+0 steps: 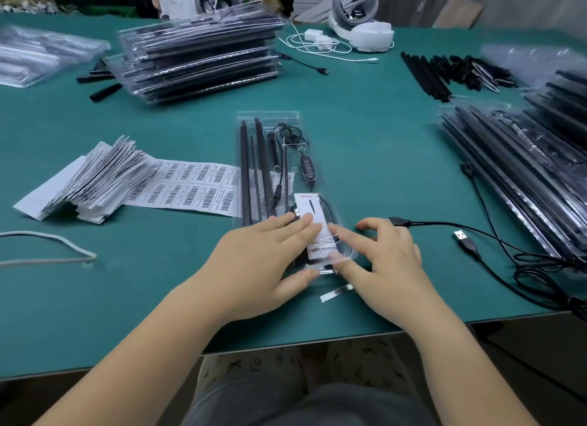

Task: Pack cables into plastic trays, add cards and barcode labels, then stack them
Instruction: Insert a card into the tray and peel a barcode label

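Both hands flat, fingers spread, pressing card (309, 227) into tray (270, 171) near end; tray axis 12–6; left hand (263, 254), right hand (384, 254); labels (193, 184) at 9, left nearer.

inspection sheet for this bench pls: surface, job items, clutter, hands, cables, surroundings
Surface: green table, near edge in view.
Job's things: clear plastic tray at centre holding black rods, a cable with inline controller and a white card; barcode label sheet to its left; filled tray stack behind, another stack to the right.
Clutter: fanned paper pile; loose black rods; small strip near the edge.
Grippers: left hand and right hand, fingers straight, pressing the tray's near end.
Cables: black USB cable; white cable; grey cord.
Surroundings: white headset; another person's sleeve, far side.
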Demonstrator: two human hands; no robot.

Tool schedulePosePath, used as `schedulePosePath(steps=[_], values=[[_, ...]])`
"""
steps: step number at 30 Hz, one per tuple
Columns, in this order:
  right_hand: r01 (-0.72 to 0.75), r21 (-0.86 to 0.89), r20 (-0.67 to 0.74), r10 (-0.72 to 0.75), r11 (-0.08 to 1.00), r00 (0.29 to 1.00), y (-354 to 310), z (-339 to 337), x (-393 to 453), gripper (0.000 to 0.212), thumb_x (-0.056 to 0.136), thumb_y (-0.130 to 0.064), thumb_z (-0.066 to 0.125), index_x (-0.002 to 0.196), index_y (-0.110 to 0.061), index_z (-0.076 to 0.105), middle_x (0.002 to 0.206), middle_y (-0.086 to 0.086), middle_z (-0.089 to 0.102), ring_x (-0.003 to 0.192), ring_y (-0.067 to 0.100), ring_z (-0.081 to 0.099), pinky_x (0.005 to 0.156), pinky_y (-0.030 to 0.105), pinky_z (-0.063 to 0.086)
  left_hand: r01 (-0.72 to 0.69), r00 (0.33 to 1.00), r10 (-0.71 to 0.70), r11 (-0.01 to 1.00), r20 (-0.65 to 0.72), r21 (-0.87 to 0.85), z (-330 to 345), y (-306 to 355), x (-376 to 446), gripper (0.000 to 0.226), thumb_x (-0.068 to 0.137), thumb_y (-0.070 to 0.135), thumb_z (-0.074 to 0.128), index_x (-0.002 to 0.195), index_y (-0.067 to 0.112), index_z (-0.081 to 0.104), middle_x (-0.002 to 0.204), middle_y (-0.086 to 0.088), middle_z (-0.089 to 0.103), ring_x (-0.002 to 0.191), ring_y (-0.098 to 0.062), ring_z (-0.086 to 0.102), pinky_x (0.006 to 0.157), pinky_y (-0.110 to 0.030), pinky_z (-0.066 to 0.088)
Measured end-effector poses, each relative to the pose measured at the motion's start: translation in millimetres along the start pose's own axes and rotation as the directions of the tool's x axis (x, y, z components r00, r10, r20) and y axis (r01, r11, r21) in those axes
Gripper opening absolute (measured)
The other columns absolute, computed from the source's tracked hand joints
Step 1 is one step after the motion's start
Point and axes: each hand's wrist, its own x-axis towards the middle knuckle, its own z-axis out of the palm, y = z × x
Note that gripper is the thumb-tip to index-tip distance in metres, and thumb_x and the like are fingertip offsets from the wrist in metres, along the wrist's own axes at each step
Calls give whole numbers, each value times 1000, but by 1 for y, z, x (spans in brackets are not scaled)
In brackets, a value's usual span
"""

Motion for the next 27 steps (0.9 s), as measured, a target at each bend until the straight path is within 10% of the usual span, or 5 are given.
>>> schedulePosePath(steps=[10, 16, 22, 27], values=[[-76, 123, -88, 87, 990, 992, -3, 7, 4, 39, 82, -58, 53, 120, -52, 55, 109, -16, 42, 111, 5, 29, 91, 22, 16, -16, 1000, 17, 999, 21, -51, -19, -13, 28, 47, 90, 58, 25, 126, 43, 52, 133, 26, 47, 117, -4, 46, 84, -27, 46], [-28, 226, -31, 36, 974, 999, 4, -2, -2, 43, 93, -27, 52, 136, -33, 47, 129, -15, 51, 124, 8, 36, 108, 34, 25, 4, 981, 18, 993, 191, -115, -15, -16, 47, 39, 83, 52, 52, 121, 42, 48, 128, 8, 52, 113, -13, 48, 103, -29, 31], [-71, 391, -32, 91, 918, 995, 7, -8, 3, 54, 77, -36, 70, 125, -46, 48, 85, -18, 56, 77, -3, 50, 69, 7, 37, 34, 983, -2, 985, 184, -169, -15, -18, 49, 37, 79, 52, 54, 116, 45, 49, 112, 10, 57, 101, -13, 55, 83, -36, 47], [-109, 351, -44, 132, 930, 990, 9, -7, 14, 45, 67, -49, 73, 105, -43, 51, 69, -8, 55, 60, -1, 47, 57, 21, 36, 16, 994, 2, 986, 106, -166, -11, -17, 43, 51, 77, 61, 46, 126, 46, 46, 108, 5, 60, 100, -16, 54, 86, -34, 45]])
